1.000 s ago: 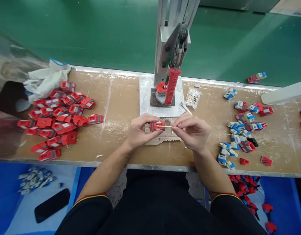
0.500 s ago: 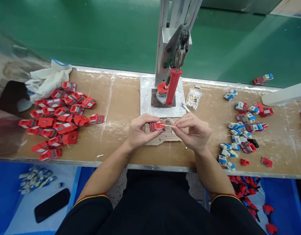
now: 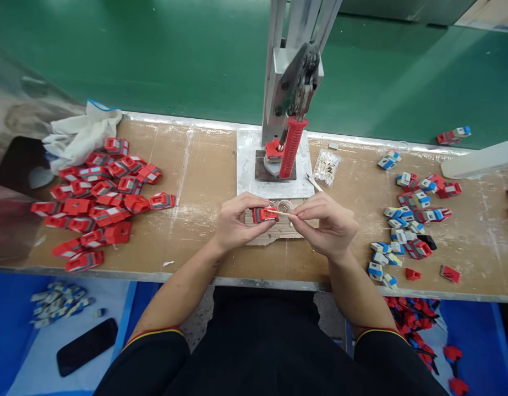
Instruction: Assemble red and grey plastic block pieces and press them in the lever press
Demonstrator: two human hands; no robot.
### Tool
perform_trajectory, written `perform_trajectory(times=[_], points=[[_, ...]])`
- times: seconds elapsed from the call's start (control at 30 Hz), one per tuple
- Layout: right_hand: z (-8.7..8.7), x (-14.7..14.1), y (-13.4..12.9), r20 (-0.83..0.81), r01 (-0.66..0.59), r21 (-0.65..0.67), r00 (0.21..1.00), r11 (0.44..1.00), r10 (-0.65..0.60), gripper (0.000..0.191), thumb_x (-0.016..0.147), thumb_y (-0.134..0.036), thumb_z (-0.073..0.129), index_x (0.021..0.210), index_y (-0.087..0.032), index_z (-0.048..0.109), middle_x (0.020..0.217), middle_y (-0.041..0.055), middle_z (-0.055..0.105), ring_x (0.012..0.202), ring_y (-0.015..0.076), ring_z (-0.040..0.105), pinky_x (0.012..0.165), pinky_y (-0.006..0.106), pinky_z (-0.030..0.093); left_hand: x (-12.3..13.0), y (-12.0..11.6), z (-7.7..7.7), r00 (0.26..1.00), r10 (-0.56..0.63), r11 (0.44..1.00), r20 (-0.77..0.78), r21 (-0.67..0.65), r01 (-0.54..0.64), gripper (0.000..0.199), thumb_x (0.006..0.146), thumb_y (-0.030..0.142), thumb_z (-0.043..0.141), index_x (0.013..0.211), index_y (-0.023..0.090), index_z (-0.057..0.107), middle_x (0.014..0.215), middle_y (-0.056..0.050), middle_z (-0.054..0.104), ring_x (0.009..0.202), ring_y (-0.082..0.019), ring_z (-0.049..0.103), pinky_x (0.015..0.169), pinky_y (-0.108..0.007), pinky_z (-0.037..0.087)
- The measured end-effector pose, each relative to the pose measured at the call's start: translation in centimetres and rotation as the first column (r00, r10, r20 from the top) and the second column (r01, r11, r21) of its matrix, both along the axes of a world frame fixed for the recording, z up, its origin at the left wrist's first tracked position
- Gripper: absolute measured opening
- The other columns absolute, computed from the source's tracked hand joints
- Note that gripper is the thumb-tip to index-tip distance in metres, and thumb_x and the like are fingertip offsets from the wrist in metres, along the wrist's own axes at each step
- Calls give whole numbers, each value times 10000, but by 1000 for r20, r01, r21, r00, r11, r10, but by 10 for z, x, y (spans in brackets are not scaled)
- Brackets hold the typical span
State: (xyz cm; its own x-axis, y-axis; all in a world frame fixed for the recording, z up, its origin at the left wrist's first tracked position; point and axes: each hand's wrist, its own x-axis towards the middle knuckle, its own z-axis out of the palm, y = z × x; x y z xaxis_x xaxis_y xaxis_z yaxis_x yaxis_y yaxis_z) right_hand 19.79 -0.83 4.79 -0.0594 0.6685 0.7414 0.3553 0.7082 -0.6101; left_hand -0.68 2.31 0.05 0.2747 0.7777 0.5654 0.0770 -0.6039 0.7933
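Note:
Between the thumb and fingers of my left hand is a small red and grey plastic part. My right hand pinches a thin swab stick, whose far end lies over the top of the red part. Just beyond the stick, near my right fingertips, sits a small clear round dish on a piece of cardboard. Whether the stick's tip touches the part is too small to tell.
A press with a red handle stands ahead on a metal plate. Swabs and a craft knife lie right of it. Red parts are heaped left; blue-white and red parts lie right. A white glove is back left.
The swab stick and my right hand have shifted very slightly over the red part. On the green surface at the back right, a red, white and blue piece has moved a little to the right.

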Motion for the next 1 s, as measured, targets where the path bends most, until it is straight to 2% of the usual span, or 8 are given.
perform_trajectory(times=[0.2, 0.4, 0.53, 0.63, 0.7, 0.8, 0.9, 1.0], points=[[2, 2, 1, 45, 18, 10, 999, 1000, -18, 236, 819, -37, 804, 815, -239, 680, 711, -15, 784, 629, 148, 733, 583, 281, 573, 0, 2, 2, 999, 36, 999, -13, 35, -36, 234, 827, 294, 891, 1010, 207, 772, 924, -51, 815, 822, -165, 777, 756, -295, 635], [5, 19, 1, -9, -15, -104, 1000, 994, 14, 192, 840, -92, 801, 803, -244, 689, 720, -10, 779, 613, 144, 697, 548, 286, 518, -1, 2, 3, 999, 45, 999, -24, 26, -44, 243, 827, 319, 889, 1005, 205, 770, 920, -51, 813, 809, -164, 774, 735, -289, 627], [-6, 32, 8, 205, 54, -218, 979, 974, -9, 164, 852, -133, 788, 776, -245, 695, 711, -14, 760, 613, 136, 655, 554, 283, 487, -2, 3, 3, 998, 58, 998, -23, 30, -58, 227, 823, 304, 889, 990, 204, 772, 919, -49, 812, 812, -166, 772, 745, -292, 630], [-21, 31, 16, 410, 90, -238, 912, 967, 16, 164, 872, -140, 730, 758, -250, 690, 714, -5, 757, 675, 158, 670, 609, 295, 511, -4, 5, 2, 996, 68, 998, -57, 12, -67, 218, 829, 308, 880, 988, 207, 772, 933, -50, 814, 831, -176, 772, 765, -311, 638], [-26, 30, 18, 469, 87, -248, 882, 965, 41, 176, 875, -136, 701, 744, -253, 683, 711, -6, 755, 693, 165, 669, 616, 297, 507, -5, 6, 2, 993, 79, 997, -83, 10, -78, 219, 834, 323, 874, 990, 210, 770, 946, -51, 813, 843, -180, 771, 767, -321, 641], [-21, 29, 16, 378, 61, -274, 925, 960, 49, 160, 883, -158, 715, 755, -251, 692, 719, -9, 758, 660, 154, 655, 600, 297, 498, -5, 6, 3, 991, 87, 996, -105, 9, -87, 216, 837, 313, 873, 998, 212, 769, 967, -54, 814, 865, -184, 771, 783, -330, 643], [-8, 27, 10, 109, 40, -264, 994, 964, -12, 157, 881, -204, 773, 753, -250, 694, 702, -7, 758, 610, 146, 650, 552, 299, 482, -3, 5, 5, 992, 77, 997, -103, 6, -77, 211, 836, 282, 875, 1000, 202, 769, 956, -57, 814, 855, -180, 772, 782, -318, 642], [-4, 18, 5, -148, -28, -231, 989, 973, -7, 172, 868, -229, 817, 757, -253, 688, 684, -9, 760, 622, 153, 685, 560, 299, 507, -2, 4, 6, 994, 52, 999, -97, 2, -52, 211, 838, 280, 875, 993, 187, 766, 928, -55, 813, 825, -168, 773, 756, -294, 637]])
